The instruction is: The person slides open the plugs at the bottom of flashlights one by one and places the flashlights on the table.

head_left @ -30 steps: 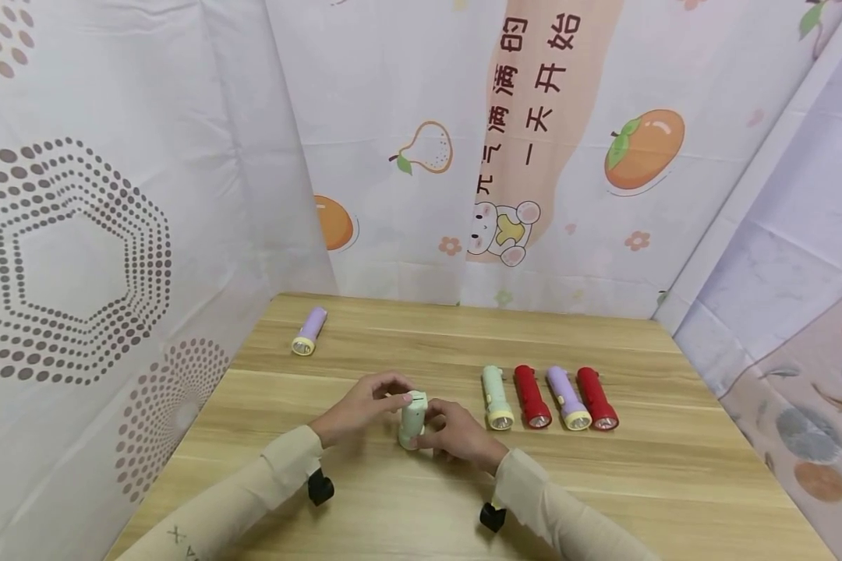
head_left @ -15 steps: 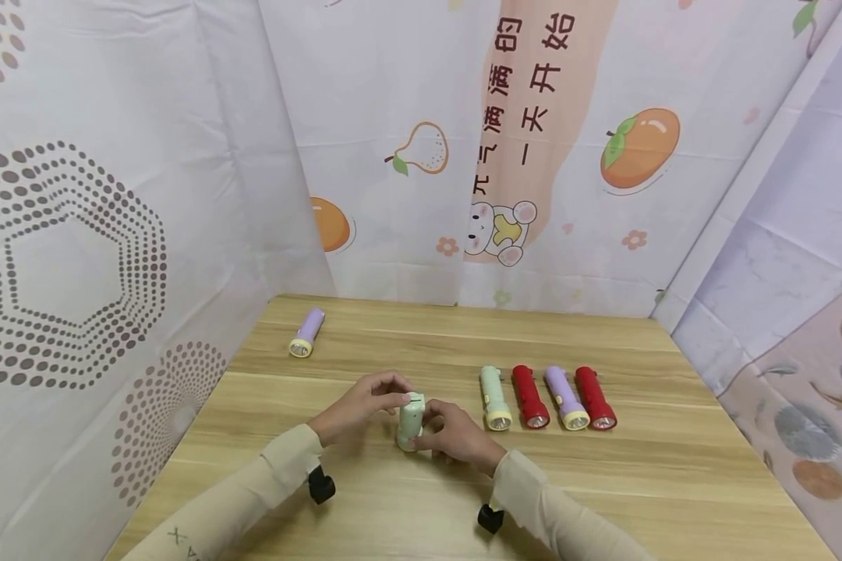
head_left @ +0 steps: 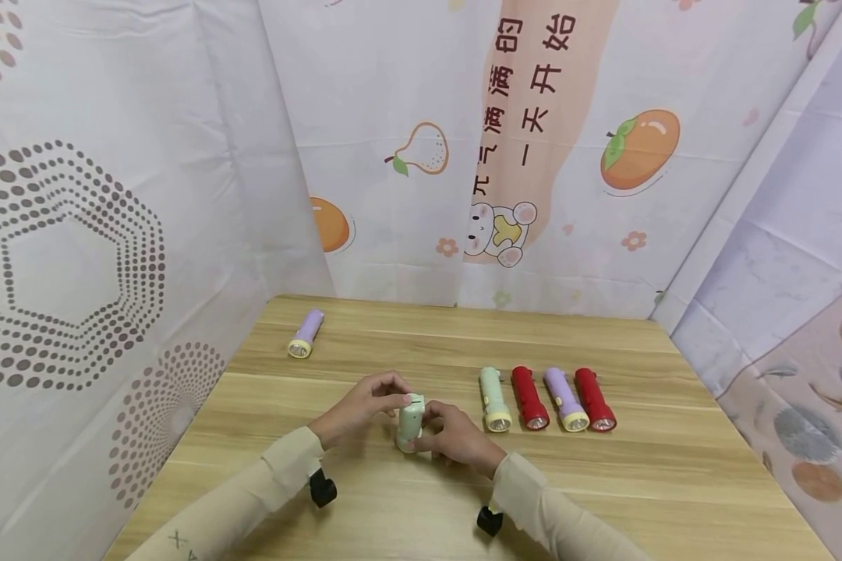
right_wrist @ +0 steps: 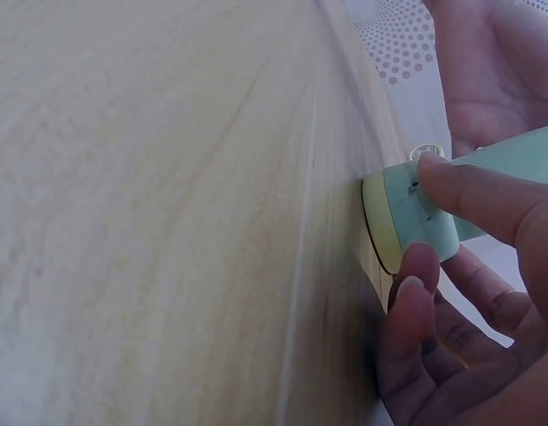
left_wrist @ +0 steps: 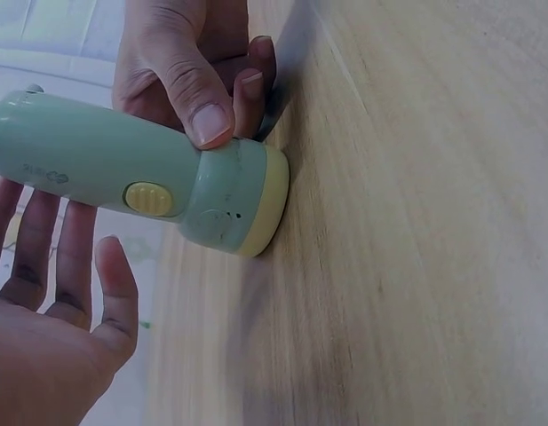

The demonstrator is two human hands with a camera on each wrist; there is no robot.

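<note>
A pale green flashlight [head_left: 411,421] with a yellow rim stands head down on the wooden table, its lens end against the wood. My left hand [head_left: 370,401] holds its upper tail end, thumb near the top and fingers along the far side. Lower down, my right hand [head_left: 459,435] grips the flashlight's head between thumb and fingers. The left wrist view shows the yellow switch [left_wrist: 148,199] on the body and the right thumb [left_wrist: 207,115] pressed on the head. In the right wrist view the yellow rim [right_wrist: 378,222] meets the table.
To the right lies a row of flashlights: a green one [head_left: 493,397], a red one [head_left: 529,397], a purple one [head_left: 565,397] and another red one [head_left: 595,397]. Another purple flashlight [head_left: 306,333] lies at the back left. Printed curtains [head_left: 379,93] surround the wooden table [head_left: 407,514].
The head view has shifted very slightly. Both hands keep their places on the upright green flashlight, and the other flashlights lie as before.
</note>
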